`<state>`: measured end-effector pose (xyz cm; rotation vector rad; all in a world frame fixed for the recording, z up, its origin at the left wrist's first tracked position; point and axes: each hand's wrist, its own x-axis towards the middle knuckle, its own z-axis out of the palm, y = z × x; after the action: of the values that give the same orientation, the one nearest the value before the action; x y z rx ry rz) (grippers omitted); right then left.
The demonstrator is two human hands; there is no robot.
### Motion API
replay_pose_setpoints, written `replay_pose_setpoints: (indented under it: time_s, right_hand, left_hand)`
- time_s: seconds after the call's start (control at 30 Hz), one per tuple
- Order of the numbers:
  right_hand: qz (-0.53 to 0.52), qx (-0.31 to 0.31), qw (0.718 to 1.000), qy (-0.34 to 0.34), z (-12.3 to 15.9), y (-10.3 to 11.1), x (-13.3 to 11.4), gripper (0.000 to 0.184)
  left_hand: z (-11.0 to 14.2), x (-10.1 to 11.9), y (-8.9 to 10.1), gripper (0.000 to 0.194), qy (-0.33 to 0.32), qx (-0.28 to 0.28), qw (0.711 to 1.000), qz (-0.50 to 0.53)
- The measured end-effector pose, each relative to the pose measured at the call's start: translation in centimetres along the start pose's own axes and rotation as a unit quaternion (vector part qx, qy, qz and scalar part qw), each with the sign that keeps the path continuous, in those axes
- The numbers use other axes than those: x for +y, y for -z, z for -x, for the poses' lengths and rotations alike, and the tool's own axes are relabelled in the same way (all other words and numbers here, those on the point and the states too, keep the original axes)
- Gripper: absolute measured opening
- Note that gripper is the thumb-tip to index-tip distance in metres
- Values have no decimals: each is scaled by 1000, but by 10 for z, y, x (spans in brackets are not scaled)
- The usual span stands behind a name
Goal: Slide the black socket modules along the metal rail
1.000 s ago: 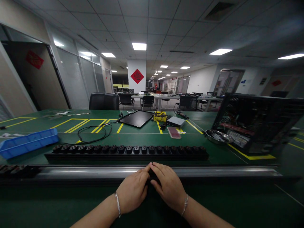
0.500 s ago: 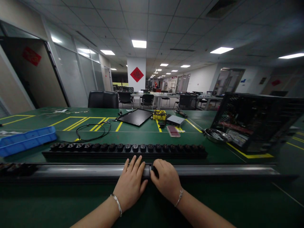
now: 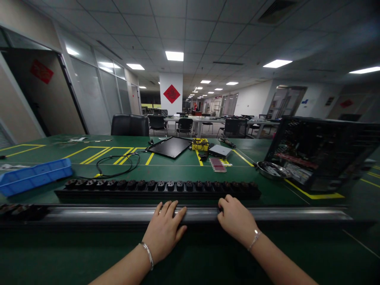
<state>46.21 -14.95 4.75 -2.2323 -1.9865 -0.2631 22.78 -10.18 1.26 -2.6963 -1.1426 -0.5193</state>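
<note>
Right hand (image 3: 237, 221) moved right along rail (image 3: 285, 214), fingers (image 3: 228, 201) curled, hold unclear; left hand (image 3: 162, 229) spread

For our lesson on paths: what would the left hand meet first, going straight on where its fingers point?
Past the metal rail beneath it, the left hand would probably meet the long black strip first, though height is unclear.

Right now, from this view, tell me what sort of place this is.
Probably an office used as an electronics workshop: an opened computer case stands on the green workbench, a long metal rail runs across its near side, and chairs stand in the room behind.
</note>
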Motion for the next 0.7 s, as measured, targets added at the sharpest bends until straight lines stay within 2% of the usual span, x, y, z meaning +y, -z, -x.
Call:
replay_pose_setpoints:
  time_s: [0.13, 0.4, 0.53, 0.7]
  right_hand:
    - [22, -85, 995, -51, -6, 9, 33, 22]
    - [15, -158, 973, -167, -17, 8, 126, 25]
    - [-8, -175, 957, -232, -17, 6, 181, 17]
    - [-44, -152, 942, -297, -3, 7, 244, 12]
  left_hand:
    - [0, 0, 0, 41, 1, 2, 1000, 4]
    - [0, 0, 1, 37, 19, -1, 1000, 9]
    - [0, 0, 2, 37, 19, -6, 1000, 8]
    - [-1, 1, 3, 36, 12, 2, 1000, 2]
